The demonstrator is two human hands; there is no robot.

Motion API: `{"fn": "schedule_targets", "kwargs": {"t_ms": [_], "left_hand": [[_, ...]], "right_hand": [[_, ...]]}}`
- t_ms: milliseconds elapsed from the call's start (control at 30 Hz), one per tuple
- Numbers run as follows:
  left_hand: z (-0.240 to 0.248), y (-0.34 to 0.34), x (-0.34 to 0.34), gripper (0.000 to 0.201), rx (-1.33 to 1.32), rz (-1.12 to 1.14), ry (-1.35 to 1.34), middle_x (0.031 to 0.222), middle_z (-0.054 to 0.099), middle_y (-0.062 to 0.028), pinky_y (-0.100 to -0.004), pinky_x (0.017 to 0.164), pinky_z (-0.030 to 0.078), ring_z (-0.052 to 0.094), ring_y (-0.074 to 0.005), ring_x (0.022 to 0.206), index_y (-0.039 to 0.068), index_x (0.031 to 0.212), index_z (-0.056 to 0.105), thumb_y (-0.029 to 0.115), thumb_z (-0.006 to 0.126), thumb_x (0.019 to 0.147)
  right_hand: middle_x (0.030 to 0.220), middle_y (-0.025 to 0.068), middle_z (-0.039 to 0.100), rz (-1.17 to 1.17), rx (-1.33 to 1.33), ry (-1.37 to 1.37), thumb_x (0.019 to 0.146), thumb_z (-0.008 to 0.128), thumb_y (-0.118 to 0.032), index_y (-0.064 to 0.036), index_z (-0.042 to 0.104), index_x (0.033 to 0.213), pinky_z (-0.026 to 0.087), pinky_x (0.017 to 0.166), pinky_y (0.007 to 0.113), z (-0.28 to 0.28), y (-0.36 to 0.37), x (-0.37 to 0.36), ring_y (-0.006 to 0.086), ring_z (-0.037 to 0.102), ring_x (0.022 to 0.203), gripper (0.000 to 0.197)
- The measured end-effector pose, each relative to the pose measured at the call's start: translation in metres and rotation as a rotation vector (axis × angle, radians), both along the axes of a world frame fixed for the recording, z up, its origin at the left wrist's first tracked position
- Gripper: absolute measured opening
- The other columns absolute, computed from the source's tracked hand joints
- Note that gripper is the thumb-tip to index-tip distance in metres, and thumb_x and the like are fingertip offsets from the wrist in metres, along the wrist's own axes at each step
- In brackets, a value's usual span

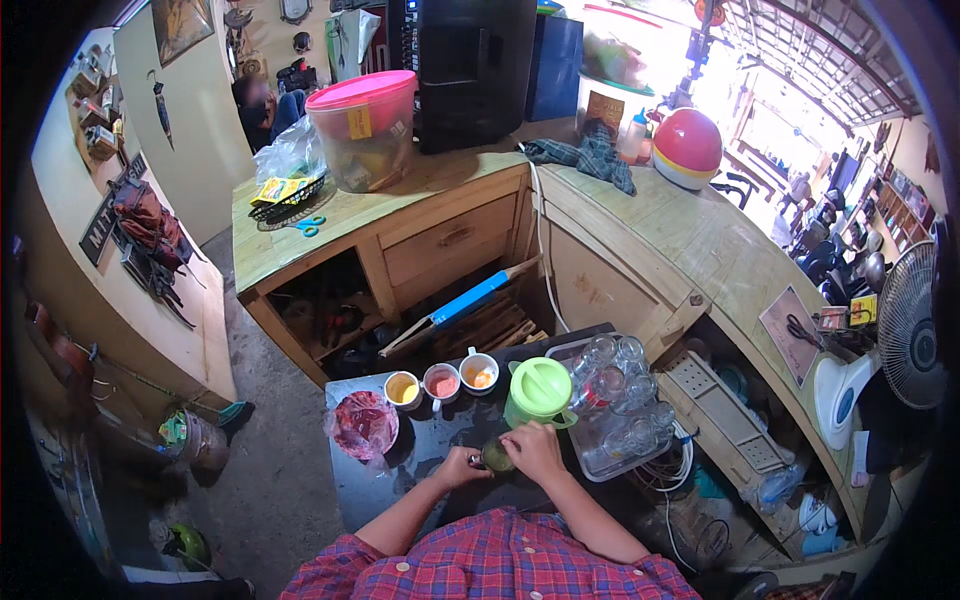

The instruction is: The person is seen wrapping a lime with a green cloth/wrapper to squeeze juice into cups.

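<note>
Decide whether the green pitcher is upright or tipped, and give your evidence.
Upright: the green pitcher stands on the dark table, its round lid facing up toward the camera.

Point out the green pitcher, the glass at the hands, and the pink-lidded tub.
Green pitcher [540, 388]: head view, on its lid.
Glass [496, 457]: head view, middle of its visible body.
Pink-lidded tub [368, 147]: head view, on its side wall.
</note>
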State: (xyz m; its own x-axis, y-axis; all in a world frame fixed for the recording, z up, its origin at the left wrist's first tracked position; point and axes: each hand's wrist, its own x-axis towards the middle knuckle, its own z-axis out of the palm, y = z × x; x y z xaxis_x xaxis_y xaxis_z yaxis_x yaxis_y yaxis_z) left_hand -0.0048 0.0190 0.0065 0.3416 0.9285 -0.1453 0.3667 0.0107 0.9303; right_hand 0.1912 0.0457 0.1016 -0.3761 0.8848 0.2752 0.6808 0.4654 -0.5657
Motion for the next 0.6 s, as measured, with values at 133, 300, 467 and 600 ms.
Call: {"fn": "schedule_targets", "kwargs": {"t_ms": [133,300,467,600], "left_hand": [[-0.002,0.000,0.000,0.033,0.019,0.001,0.016,0.056,0.051,-0.0022,-0.0314,0.051,0.040,0.041,-0.0081,0.055,-0.001,0.079,0.066,0.023,0.085,0.067],[-0.003,0.001,-0.002,0.033,0.022,-0.010,0.065,0.057,0.052,-0.0015,-0.0313,0.052,0.041,0.041,-0.0079,0.055,0.000,0.082,0.067,0.024,0.084,0.067],[-0.007,0.001,-0.001,0.033,-0.002,-0.007,-0.004,0.058,0.053,-0.0020,-0.0311,0.052,0.040,0.041,-0.0073,0.057,0.000,0.083,0.068,0.023,0.084,0.067],[-0.002,0.000,-0.001,0.032,-0.016,-0.006,-0.001,0.057,0.052,-0.0019,-0.0310,0.051,0.040,0.041,-0.0073,0.056,0.000,0.083,0.068,0.022,0.084,0.067]], "right_hand": [[0.076,0.0069,0.069,0.006,-0.022,-0.096,0.076,0.069,-0.021,-0.0112,0.073,0.080,0.045,0.072,0.040,-0.004,0.002,0.001,0.0244,0.063,0.077,0.012],[0.075,0.0080,0.068,-0.022,0.085,-0.141,0.075,0.070,-0.020,-0.0111,0.074,0.080,0.045,0.068,0.040,-0.005,0.000,-0.001,0.0250,0.062,0.074,0.011],[0.077,0.0077,0.069,0.009,0.068,-0.025,0.075,0.070,-0.020,-0.0107,0.074,0.080,0.045,0.067,0.041,-0.007,0.000,0.000,0.0257,0.062,0.077,0.012],[0.078,0.0077,0.069,-0.009,0.006,-0.167,0.075,0.070,-0.021,-0.0107,0.074,0.080,0.045,0.067,0.041,-0.006,0.001,0.003,0.0255,0.062,0.078,0.012]]}}
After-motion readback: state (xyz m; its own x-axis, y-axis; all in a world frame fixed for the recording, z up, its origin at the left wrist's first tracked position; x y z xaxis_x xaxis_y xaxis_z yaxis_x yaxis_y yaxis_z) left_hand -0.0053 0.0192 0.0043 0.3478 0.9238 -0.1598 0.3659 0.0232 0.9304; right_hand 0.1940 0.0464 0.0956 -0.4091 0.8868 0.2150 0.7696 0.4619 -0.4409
